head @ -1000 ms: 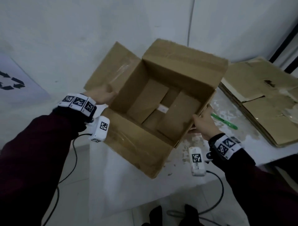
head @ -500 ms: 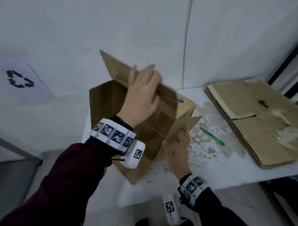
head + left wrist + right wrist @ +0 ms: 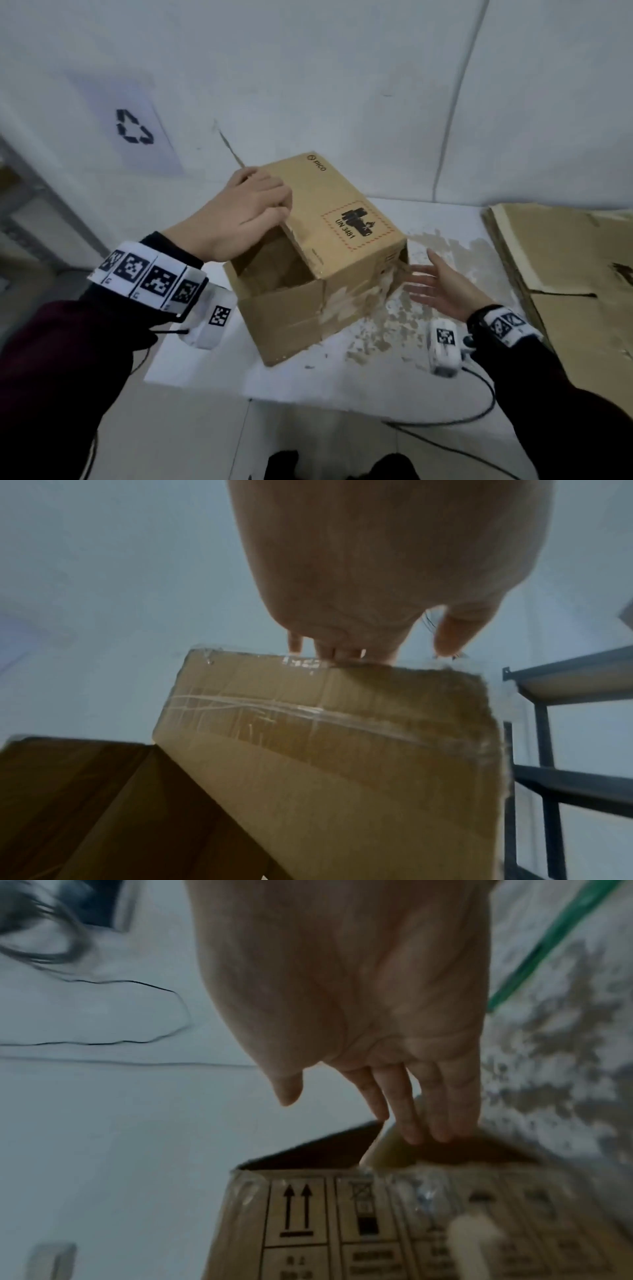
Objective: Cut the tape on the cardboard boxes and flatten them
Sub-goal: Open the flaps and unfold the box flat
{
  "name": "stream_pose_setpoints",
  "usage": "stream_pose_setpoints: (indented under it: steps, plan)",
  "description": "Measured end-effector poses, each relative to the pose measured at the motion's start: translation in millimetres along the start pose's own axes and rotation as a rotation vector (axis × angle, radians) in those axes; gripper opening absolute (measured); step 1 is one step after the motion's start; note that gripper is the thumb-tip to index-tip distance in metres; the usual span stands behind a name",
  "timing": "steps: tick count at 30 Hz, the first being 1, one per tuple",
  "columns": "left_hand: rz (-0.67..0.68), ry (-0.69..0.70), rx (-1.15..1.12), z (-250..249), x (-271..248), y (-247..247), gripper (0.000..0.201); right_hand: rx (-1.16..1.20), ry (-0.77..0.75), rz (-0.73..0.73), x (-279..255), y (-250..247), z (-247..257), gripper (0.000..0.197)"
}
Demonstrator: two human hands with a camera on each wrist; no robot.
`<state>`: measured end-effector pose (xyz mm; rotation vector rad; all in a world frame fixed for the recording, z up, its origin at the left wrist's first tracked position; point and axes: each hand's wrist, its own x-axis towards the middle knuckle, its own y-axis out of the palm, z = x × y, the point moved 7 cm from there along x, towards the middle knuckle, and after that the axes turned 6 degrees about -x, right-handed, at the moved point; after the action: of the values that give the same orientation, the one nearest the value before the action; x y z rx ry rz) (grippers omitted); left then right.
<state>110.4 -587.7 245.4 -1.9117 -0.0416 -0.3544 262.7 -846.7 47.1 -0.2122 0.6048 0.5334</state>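
A brown cardboard box (image 3: 335, 240) printed with a UN 3481 label lies tipped on the white table (image 3: 359, 380), its open end toward me. My left hand (image 3: 267, 202) curls over the edge of the box's upper flap (image 3: 342, 723), which carries clear tape, and grips it. My right hand (image 3: 428, 277) is spread with straight fingers at the box's right end. There its fingertips (image 3: 424, 1131) touch a loose flap beside the taped, printed side (image 3: 377, 1218). A green cutter (image 3: 555, 939) lies on the table behind that hand; the head view does not show it.
A stack of flattened cardboard (image 3: 565, 274) covers the table's right side. The tabletop paint is worn in patches (image 3: 387, 329). A recycling sign (image 3: 133, 130) hangs on the wall. Metal shelving (image 3: 548, 723) stands at the left. Cables (image 3: 479, 407) hang off the table's front edge.
The box went from standing open-side-up to lying on its side. My left hand moved onto the upper flap edge. My right hand let go of the box and opened at its right end.
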Motion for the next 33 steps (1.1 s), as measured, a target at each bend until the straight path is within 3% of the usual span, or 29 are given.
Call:
stream_pose_setpoints:
  steps: [3, 6, 8, 12, 14, 18, 23, 26, 28, 30, 33]
  plan:
    - [-0.008, -0.155, 0.123, -0.4, -8.6, -2.8, 0.061, 0.053, 0.028, 0.053, 24.2, 15.4, 14.0, 0.059]
    - [0.043, -0.251, 0.22, -6.7, -20.7, -1.1, 0.052, 0.28, -0.007, 0.002, 43.6, 10.5, 23.9, 0.044]
    - [0.052, -0.3, 0.242, -14.9, -29.0, 3.9, 0.04, 0.38, -0.066, -0.07, 47.6, -2.6, 31.7, 0.02]
    - [-0.053, -0.345, 0.11, -50.2, -24.9, 39.8, 0.036, 0.609, -0.236, -0.06, 27.5, -4.3, 66.5, 0.013]
    - [-0.034, -0.382, 0.035, -62.9, -13.2, 75.2, 0.044, 0.63, -0.277, -0.015, 17.0, 6.3, 83.6, 0.016]
    - [-0.083, -0.477, 0.023, -64.1, 9.6, 125.8, 0.063, 0.439, -0.392, -0.045, -1.4, 20.5, 109.5, 0.02]
    - [-0.257, -0.541, 0.003, -59.5, 34.8, 137.7, 0.083, 0.045, -0.735, -0.09, -51.6, 34.4, 123.7, 0.019]
    - [-0.498, -0.578, -0.04, -58.7, 32.9, 130.0, 0.075, -0.234, -0.927, -0.021, -80.8, 55.7, 121.3, 0.015]
    - [-0.61, -0.525, -0.17, -58.0, 26.8, 130.3, 0.065, -0.487, -0.998, 0.032, -89.2, 71.7, 115.6, 0.023]
    - [-0.688, -0.462, -0.351, -52.6, 20.9, 135.3, 0.06, -0.651, -1.014, 0.085, -84.2, 83.0, 108.6, 0.03]
    - [-0.829, -0.365, -0.463, -50.7, 9.2, 125.9, 0.083, -0.551, -0.885, 0.024, -40.7, 71.9, 99.5, 0.033]
